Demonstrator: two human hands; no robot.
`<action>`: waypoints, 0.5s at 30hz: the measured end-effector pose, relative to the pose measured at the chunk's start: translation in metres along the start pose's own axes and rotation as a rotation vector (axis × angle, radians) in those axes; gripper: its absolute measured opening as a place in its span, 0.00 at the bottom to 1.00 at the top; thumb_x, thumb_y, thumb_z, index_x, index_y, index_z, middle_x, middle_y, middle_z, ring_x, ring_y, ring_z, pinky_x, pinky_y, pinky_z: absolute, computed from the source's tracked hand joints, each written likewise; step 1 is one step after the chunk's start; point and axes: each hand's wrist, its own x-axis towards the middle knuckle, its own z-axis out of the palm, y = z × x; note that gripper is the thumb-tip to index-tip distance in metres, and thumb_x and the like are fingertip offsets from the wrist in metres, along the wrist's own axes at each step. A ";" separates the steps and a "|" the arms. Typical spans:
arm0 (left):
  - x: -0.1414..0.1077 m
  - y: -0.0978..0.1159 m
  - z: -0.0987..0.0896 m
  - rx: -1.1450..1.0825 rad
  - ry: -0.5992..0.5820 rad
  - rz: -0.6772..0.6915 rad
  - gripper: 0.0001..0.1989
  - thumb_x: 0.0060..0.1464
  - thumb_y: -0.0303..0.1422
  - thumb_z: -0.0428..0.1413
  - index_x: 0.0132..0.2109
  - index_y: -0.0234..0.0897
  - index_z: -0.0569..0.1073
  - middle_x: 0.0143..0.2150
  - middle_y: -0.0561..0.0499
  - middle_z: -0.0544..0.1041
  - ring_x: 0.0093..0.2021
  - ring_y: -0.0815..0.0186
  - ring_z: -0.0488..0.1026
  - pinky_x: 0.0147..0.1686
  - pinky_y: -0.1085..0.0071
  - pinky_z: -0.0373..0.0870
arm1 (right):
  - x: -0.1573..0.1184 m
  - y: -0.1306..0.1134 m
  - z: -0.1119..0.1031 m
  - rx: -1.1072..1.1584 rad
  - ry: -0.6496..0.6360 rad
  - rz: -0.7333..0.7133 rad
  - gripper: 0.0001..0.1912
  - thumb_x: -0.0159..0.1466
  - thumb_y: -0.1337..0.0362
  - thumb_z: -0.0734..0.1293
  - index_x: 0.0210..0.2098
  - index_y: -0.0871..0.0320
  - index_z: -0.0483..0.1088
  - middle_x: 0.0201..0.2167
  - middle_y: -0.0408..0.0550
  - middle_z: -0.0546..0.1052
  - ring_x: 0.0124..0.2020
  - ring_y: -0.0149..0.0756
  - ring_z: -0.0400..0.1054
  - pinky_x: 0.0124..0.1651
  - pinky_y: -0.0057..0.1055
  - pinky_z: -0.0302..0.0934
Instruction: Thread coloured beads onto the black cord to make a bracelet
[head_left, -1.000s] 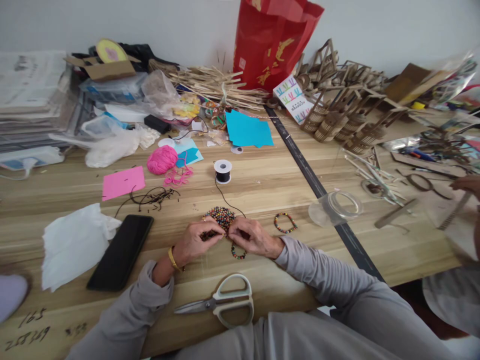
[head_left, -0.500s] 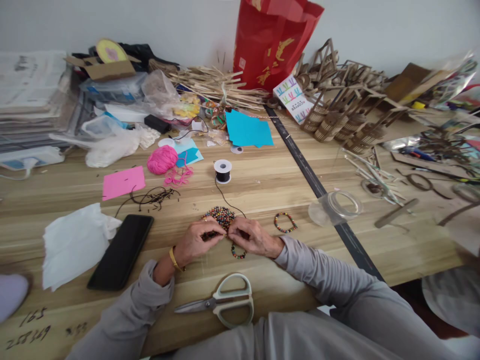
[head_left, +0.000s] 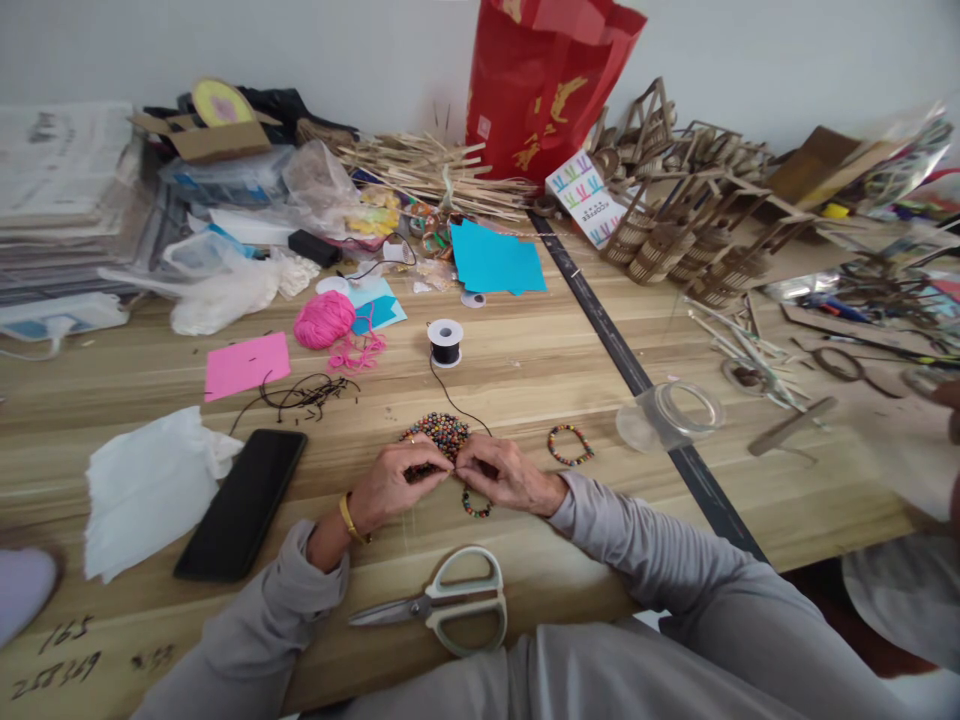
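Observation:
My left hand [head_left: 391, 477], with a gold bangle at the wrist, is closed in a pinch, its fingertips meeting those of my right hand; whatever is in the pinch is too small to make out. My right hand [head_left: 506, 474] is closed on a beaded string [head_left: 477, 508], which hangs in a curve below the fingers. Directly behind both hands lies a pile of small multicoloured beads [head_left: 442, 428]. Black cord runs from a white spool [head_left: 446, 345] down to my right hand. Beside that hand rests a round beaded bracelet [head_left: 571, 446].
White-handled scissors [head_left: 465, 602] lie near the front edge. To the left are a black phone [head_left: 241, 505], white tissue [head_left: 154, 490], cord scraps [head_left: 307, 395] and pink yarn [head_left: 325, 319]. A clear plastic container [head_left: 667, 416] stands right. Another person's hand [head_left: 949, 395] shows at the right edge.
My hands stay almost in place, fingertips still together. At the right edge, part of another person's hand has come into view.

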 end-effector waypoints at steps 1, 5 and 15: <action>0.000 0.000 0.000 0.000 0.001 -0.002 0.04 0.53 0.25 0.58 0.33 0.33 0.78 0.30 0.47 0.80 0.32 0.66 0.75 0.36 0.72 0.72 | 0.000 0.000 0.000 -0.002 0.000 0.000 0.05 0.66 0.67 0.60 0.34 0.60 0.65 0.28 0.47 0.70 0.30 0.31 0.64 0.33 0.27 0.60; 0.000 0.000 0.000 -0.008 0.002 -0.010 0.04 0.53 0.25 0.58 0.33 0.33 0.78 0.30 0.47 0.80 0.32 0.66 0.75 0.36 0.73 0.72 | -0.001 0.002 0.001 0.001 0.006 -0.018 0.04 0.66 0.67 0.61 0.34 0.60 0.66 0.29 0.48 0.71 0.31 0.32 0.65 0.34 0.27 0.61; -0.002 0.001 0.001 0.008 -0.010 -0.054 0.02 0.53 0.26 0.58 0.33 0.33 0.76 0.30 0.48 0.79 0.33 0.66 0.75 0.36 0.73 0.71 | -0.002 0.003 0.001 0.040 0.026 -0.020 0.05 0.65 0.65 0.64 0.36 0.61 0.67 0.28 0.46 0.71 0.28 0.29 0.64 0.31 0.24 0.61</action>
